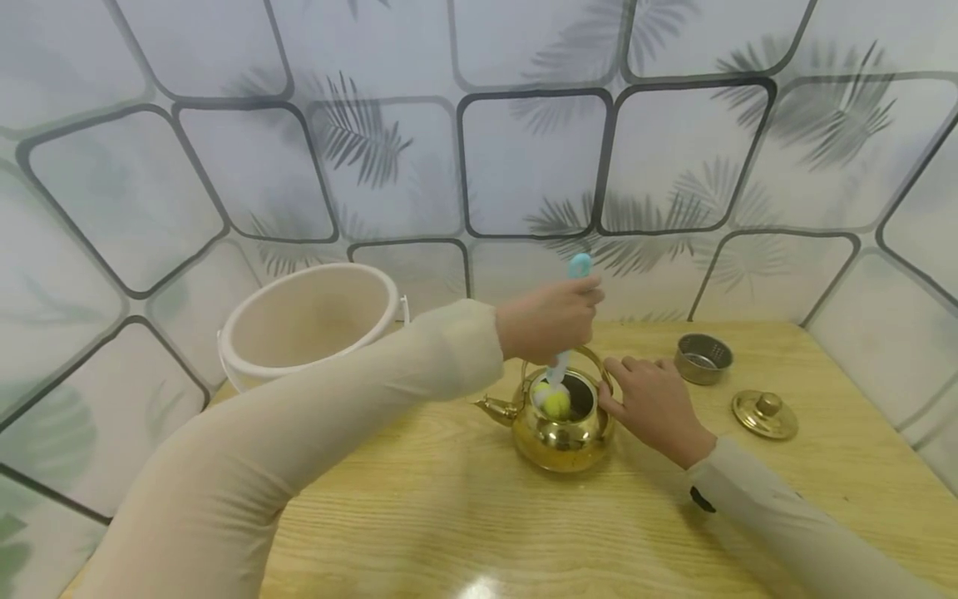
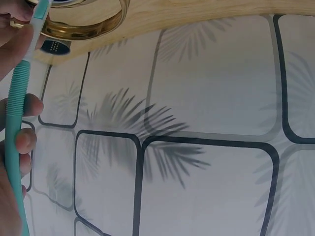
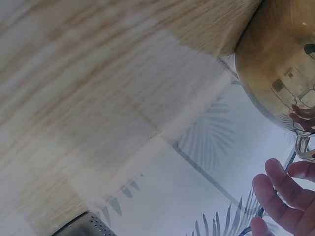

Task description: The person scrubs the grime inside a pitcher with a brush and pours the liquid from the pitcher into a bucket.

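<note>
My left hand point(image 1: 550, 318) grips a cleaning brush point(image 2: 17, 93) with a teal, ribbed handle, its fingers curled round it. The brush leans down into the mouth of a shiny gold kettle point(image 1: 565, 445), and its yellow and white head point(image 1: 556, 404) shows inside the opening. At the right side of the kettle, my right hand point(image 1: 659, 408) holds the base of the raised kettle handle point(image 1: 595, 358) between thumb and forefinger. Its other fingers point(image 3: 275, 196) stand loose and slightly bent in the right wrist view. The kettle's spout points left.
A large white bucket point(image 1: 238, 353) stands on the left behind my left forearm. A perforated metal strainer point(image 1: 702, 370) and the gold kettle lid point(image 1: 763, 424) lie to the right on the wooden table point(image 1: 449, 532). A wall covering with leaf prints point(image 1: 539, 166) rises behind.
</note>
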Motion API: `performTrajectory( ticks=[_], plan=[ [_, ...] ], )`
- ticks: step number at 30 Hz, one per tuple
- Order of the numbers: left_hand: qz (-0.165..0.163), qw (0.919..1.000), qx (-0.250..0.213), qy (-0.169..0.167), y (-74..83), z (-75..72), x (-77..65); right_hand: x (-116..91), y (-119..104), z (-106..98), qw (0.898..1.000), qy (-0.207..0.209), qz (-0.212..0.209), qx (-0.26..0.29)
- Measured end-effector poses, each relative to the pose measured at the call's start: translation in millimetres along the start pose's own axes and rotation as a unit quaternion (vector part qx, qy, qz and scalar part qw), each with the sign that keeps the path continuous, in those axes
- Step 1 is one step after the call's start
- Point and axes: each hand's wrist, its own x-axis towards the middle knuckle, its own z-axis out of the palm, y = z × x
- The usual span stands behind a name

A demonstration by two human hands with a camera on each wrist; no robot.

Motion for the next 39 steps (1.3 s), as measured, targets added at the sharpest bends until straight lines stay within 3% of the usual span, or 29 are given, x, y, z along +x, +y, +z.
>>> performTrajectory(
  ticks=[14, 24, 39],
  plan=[
    [-0.027, 0.9989, 0.033, -0.017, 2.8, -0.6, 7.2, 0, 0, -1, 1.0, 0.02, -0.012, -0.005],
    [-0.047, 0.9978, 0.045, -0.01, 3.0, 3.0, 16.0, -1, 1, 1, 1.0, 0.015, -0.011, 0.0],
    [-0.044, 0.9989, 0.019, -0.004, -3.2, 5.0, 21.3, 3, 2, -3, 1.0, 0.015, -0.015, -0.001]
  ],
)
